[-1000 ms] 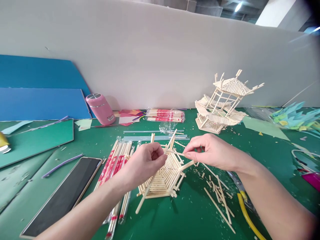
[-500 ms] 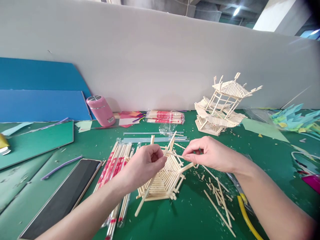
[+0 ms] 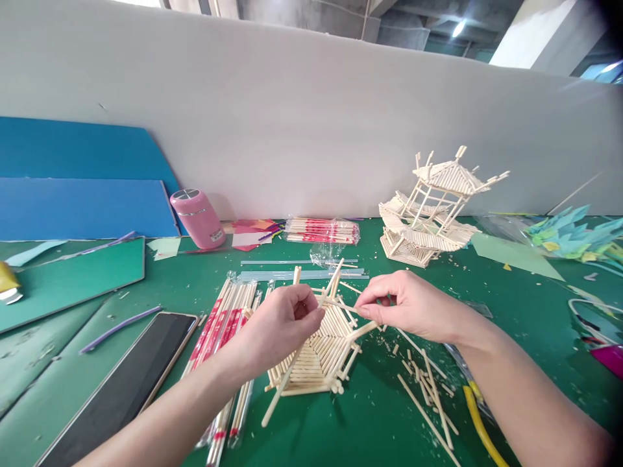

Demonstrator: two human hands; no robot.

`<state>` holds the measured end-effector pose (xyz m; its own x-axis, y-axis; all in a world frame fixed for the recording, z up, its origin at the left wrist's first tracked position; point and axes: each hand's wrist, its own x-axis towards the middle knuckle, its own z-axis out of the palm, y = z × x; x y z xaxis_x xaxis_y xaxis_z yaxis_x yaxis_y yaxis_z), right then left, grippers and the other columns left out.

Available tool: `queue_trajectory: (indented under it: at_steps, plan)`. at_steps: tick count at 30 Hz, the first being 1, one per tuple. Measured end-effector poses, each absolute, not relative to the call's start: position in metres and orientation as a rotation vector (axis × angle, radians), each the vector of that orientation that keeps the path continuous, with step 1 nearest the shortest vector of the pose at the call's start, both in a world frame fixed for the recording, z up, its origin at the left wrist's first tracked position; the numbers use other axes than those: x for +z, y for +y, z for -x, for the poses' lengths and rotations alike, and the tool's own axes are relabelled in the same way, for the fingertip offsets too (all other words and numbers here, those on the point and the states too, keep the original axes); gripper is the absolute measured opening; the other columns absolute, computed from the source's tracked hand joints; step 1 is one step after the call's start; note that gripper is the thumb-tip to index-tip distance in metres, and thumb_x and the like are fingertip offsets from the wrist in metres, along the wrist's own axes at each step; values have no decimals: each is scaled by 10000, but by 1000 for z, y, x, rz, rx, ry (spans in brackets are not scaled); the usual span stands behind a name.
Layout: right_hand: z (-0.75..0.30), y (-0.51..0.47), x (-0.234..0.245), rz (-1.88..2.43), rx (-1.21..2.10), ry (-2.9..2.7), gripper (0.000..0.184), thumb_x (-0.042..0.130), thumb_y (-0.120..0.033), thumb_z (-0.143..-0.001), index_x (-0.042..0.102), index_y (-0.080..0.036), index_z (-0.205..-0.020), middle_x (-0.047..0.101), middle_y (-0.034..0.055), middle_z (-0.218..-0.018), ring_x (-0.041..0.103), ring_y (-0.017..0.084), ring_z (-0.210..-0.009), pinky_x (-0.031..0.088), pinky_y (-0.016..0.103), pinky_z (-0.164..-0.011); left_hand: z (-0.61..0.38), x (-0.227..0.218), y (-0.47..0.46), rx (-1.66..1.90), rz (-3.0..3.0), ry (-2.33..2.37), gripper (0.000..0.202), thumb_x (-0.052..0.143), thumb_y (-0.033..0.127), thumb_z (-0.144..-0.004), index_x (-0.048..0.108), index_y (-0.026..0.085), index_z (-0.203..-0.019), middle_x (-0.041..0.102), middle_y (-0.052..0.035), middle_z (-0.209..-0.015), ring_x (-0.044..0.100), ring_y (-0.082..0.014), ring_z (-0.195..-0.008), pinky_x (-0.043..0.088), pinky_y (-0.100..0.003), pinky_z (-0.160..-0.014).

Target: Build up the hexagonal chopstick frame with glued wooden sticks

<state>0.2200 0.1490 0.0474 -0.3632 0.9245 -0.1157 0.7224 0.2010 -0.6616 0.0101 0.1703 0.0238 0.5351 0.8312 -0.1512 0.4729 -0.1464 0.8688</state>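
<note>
Toward the left edge of the green table lies a smartphone, flat and glossy; just beside it, packaged sticks in crinkled clear sleeves with red bands. Mid-table, left hand: thumb and forefinger appear pinched on a long stick, round, smooth, slanting over the stick frame. This frame sits between the table's back and near edges, many-sided, its ribbed panels made of pale parallel rods. A thin stick reaches from that pinch to the right hand, whose thumb and fingertips grip its end. Step in hand, as judged: aligning thin stick against long stick; next move seems to call for steady fingertips and light pressure. Rightward: matte wooden offcuts, loosely scattered; toward the back edge, a tiered stick pagoda; nearer, a tool's curved yellow handle, partly behind the forearm.
</note>
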Motion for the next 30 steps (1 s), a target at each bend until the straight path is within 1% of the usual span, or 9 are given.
queue_trajectory:
  at_steps: [13,20,30]
  plan:
    - [-218,143,48,1535,897,-2181,207,482,-220,-771,687,-202,-796,629,25,-729,508,131,-613,333,264,-508,-10,21,170,462,-1786,1079,160,442,261,-799,448,180,-662,335,67,-532,277,-73,-467,220,-214,-416]
    - [-219,143,46,1531,935,-2147,201,490,-238,-772,685,-197,-792,640,24,-736,521,133,-639,360,259,-541,-11,24,170,468,-1800,1085,162,452,255,-790,455,175,-649,335,67,-532,279,-74,-473,223,-214,-419]
    - [-219,144,44,1531,967,-2103,175,509,-244,-756,678,-197,-759,623,17,-720,502,122,-600,365,244,-518,-12,24,170,494,-1763,1099,169,473,269,-770,465,172,-632,337,70,-515,279,-74,-464,212,-212,-411]
